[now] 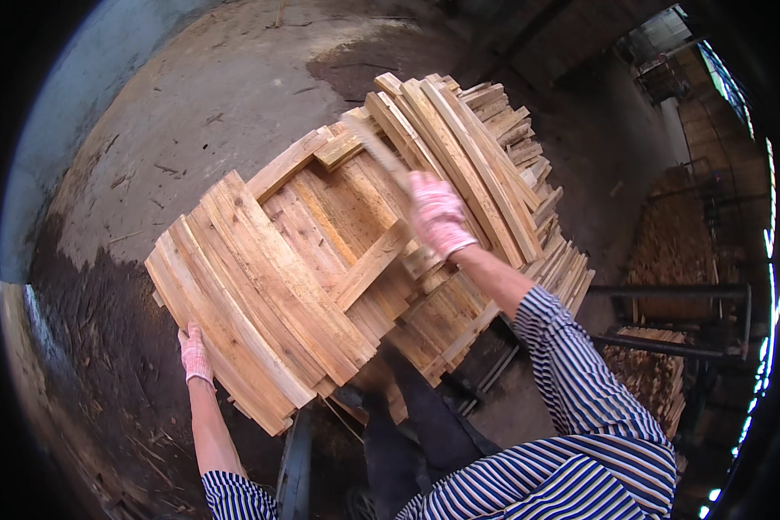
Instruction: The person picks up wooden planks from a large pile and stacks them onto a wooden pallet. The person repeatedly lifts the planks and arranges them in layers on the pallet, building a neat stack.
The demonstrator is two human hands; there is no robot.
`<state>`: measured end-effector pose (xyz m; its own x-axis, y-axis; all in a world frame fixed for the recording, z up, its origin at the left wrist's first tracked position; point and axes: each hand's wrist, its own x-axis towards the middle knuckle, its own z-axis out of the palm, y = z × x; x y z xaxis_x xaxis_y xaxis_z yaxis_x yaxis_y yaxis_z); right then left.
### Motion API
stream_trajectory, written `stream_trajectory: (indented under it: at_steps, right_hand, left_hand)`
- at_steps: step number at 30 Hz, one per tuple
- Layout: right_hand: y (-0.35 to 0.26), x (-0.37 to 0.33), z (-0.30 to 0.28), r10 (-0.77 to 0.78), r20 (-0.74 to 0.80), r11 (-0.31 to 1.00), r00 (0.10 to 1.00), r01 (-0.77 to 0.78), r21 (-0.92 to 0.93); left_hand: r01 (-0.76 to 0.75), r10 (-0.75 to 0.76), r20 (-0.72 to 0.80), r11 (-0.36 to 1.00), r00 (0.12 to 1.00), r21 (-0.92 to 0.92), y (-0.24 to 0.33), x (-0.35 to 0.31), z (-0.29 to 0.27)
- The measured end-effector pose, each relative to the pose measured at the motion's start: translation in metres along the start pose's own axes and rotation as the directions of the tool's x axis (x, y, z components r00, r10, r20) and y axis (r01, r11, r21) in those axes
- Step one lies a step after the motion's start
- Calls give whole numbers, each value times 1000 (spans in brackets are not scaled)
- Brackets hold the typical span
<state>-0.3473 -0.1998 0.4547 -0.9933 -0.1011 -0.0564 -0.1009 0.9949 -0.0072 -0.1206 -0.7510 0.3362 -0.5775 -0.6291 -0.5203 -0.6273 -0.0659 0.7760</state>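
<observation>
My right hand, in a pinkish-white knit glove, is closed around the near end of a narrow wooden slat. The slat is blurred and points to the far left, over the pile. On the left, my gloved left hand grips the outer edge of a row of wooden planks lying side by side; some of its fingers are hidden by the wood. Between the hands, a short loose board lies slantwise across lower planks.
A taller stack of slats with uneven ends rises at the right. Below it sit more boards. Dirt floor with wood scraps lies beyond. At the right are a dark metal frame and more stacked wood.
</observation>
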Motion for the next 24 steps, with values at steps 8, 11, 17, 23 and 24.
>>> stream_trajectory:
  at_steps: [8, 11, 17, 23, 24]
  right_hand:
    - [-82, 23, -4, 34, 1, 998, 999, -34, 61]
    - [-16, 51, 16, 0, -281, 977, 960, -60, -206]
    - [17, 68, 49, -84, -163, 898, 983, 4, -439]
    - [-23, 45, -9, 28, 121, 973, 992, -55, 224]
    - [-45, 35, -18, 56, 206, 946, 977, -118, 301]
  left_hand:
    - [51, -50, 27, 998, 998, -45, 3, -11, 2]
    - [62, -57, 77, 996, 995, -71, 18, -15, 30]
    - [48, -46, 48, 998, 998, -50, 4, -12, 2]
    - [72, -61, 107, 993, 992, -95, 15, -24, 15]
    - [89, -80, 109, 992, 991, -87, 10, -26, 15]
